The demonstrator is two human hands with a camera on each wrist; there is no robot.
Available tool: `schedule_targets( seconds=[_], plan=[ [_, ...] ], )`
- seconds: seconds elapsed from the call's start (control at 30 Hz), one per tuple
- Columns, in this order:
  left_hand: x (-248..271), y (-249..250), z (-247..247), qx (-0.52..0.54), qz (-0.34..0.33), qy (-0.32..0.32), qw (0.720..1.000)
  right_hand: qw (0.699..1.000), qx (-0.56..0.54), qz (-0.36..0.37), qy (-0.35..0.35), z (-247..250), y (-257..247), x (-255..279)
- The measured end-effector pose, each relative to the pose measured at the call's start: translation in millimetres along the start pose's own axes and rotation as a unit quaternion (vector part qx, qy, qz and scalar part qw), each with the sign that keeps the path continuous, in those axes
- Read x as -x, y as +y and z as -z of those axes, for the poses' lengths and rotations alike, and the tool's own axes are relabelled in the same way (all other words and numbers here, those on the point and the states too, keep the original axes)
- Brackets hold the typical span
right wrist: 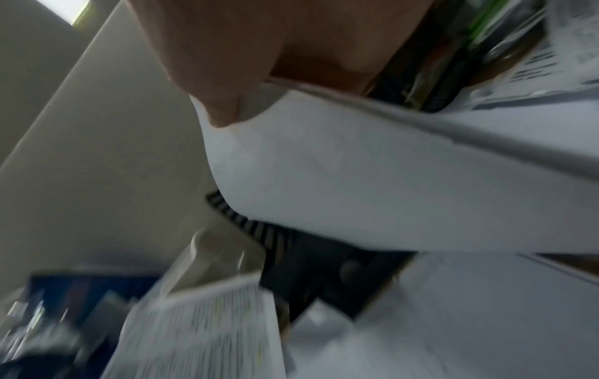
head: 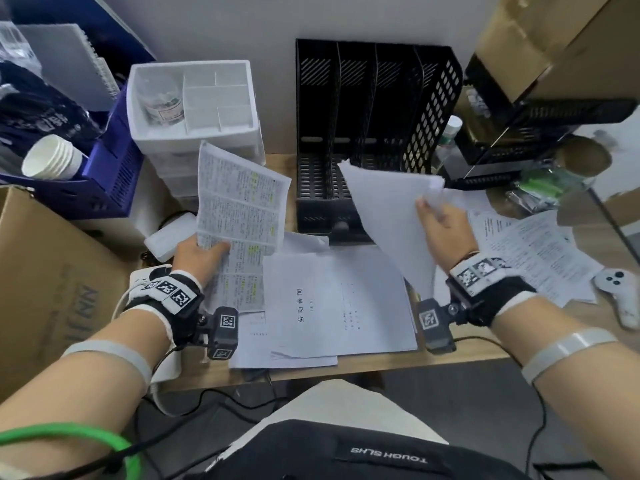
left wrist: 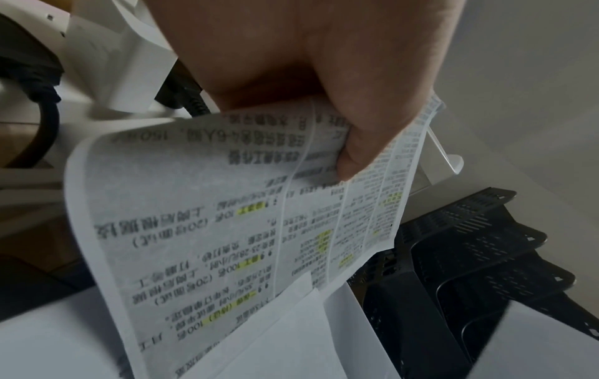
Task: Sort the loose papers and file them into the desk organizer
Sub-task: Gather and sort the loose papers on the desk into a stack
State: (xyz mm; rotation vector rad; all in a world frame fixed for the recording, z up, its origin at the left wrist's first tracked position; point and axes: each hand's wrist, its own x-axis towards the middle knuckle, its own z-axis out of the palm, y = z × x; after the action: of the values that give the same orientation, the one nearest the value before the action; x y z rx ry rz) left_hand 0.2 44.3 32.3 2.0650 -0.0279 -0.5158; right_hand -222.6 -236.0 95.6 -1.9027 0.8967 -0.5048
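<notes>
Left hand (head: pixel 197 252) pinches highlighted printed sheet (head: pixel 239 206); right hand (head: pixel 445 226) grips blank sheets (head: pixel 388 206) before black desk organizer (head: pixel 374 133). Risk: floppy sheets buckle on dividers, or slip from one-corner grips onto desk (head: pixel 346 370).

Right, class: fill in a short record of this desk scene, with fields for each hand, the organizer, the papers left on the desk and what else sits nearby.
left hand: grips a printed sheet with yellow highlights, lifted off the desk
right hand: holds plain white sheets in front of the organizer
organizer: black, upright slots; no papers visible inside
desk papers: stack between the arms; more printed pages spread at right
nearby: white drawer box, paper cups, white controller
</notes>
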Motion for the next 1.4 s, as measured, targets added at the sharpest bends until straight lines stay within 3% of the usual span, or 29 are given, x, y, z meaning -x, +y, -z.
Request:
schedule_targets(
  seconds=[0.07,0.13,0.2,0.23,0.27,0.33,0.4,0.47,0.73,0.9,1.0,1.2,1.4],
  plan=[
    [1.9,1.5,-1.1,0.002,-0.002,-0.002,1.000,0.986,0.059,0.024,-0.152,-26.2,7.5,22.0],
    [3.9,1.7,-1.4,0.002,-0.004,-0.005,1.000,0.918,0.193,0.043,-0.345,-52.5,26.0,47.7],
    [5.4,0.7,0.5,0.004,-0.009,-0.005,1.000,0.851,0.276,0.023,-0.446,-68.7,53.6,61.9],
    [5.8,-0.1,2.4,0.009,-0.009,-0.003,1.000,0.853,0.291,0.000,-0.433,-69.7,69.6,61.0],
    [7.0,-0.2,4.6,0.017,-0.010,0.002,1.000,0.873,0.298,-0.027,-0.385,-66.7,85.2,56.3],
    [7.7,-2.0,9.5,0.033,-0.016,0.018,0.999,0.907,0.326,-0.111,-0.242,-54.7,113.9,44.9],
    [7.2,-3.3,13.3,0.054,-0.029,0.035,0.998,0.876,0.397,-0.213,-0.170,-43.3,130.3,41.9],
    [7.1,-2.5,14.6,0.091,-0.042,0.048,0.994,0.848,0.422,-0.274,-0.164,-40.0,139.9,46.7],
    [12.2,14.1,-8.2,0.225,-0.052,-0.007,0.973,0.918,0.269,-0.201,-0.209,-52.6,150.8,66.9],
    [15.0,23.8,-31.4,0.275,-0.033,-0.043,0.960,0.919,0.219,-0.290,-0.155,-38.0,167.1,61.9],
    [14.1,28.9,-37.2,0.322,-0.010,-0.069,0.944,0.914,0.170,-0.328,-0.165,-36.0,167.2,56.6],
    [15.8,26.3,-48.8,0.378,0.013,-0.072,0.923,0.903,0.148,-0.340,-0.217,-30.2,148.8,44.8],
    [19.8,26.0,-50.1,0.367,-0.007,-0.051,0.929,0.937,0.098,-0.286,-0.175,-16.9,137.7,40.1]
  ],
)
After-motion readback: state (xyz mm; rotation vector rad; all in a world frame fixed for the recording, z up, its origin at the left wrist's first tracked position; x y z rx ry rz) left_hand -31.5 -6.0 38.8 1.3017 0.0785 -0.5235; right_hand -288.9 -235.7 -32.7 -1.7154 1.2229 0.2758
